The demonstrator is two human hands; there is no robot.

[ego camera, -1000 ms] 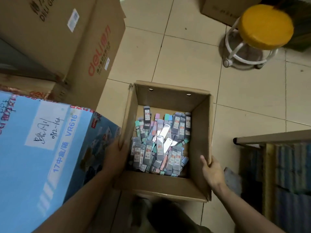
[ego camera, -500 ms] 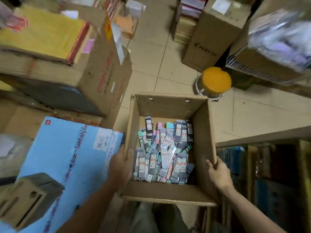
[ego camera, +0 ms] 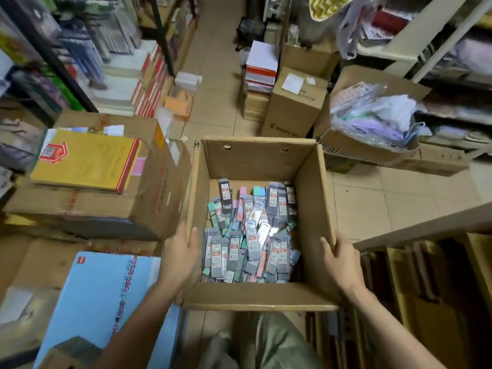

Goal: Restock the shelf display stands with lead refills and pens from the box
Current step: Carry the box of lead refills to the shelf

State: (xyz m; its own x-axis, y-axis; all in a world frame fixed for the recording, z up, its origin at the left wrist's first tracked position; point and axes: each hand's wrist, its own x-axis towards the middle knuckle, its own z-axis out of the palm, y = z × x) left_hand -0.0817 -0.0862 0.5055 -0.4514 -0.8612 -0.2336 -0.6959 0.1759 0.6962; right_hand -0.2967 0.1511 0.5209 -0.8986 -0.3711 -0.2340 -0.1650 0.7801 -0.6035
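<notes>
A beige tiled floor (ego camera: 386,198) runs up the middle of the frame as a narrow aisle. On it at centre top stands a tall Pilot carton (ego camera: 292,107), with a stack of white and red paper reams (ego camera: 262,67) just to its left. An orange box (ego camera: 179,103) and a small white box (ego camera: 187,80) sit on the tiles at upper centre-left, beside stacked books (ego camera: 127,83). Large cardboard cartons (ego camera: 149,193) crowd the left side. A wooden shelf unit (ego camera: 426,275) stands at lower right.
</notes>
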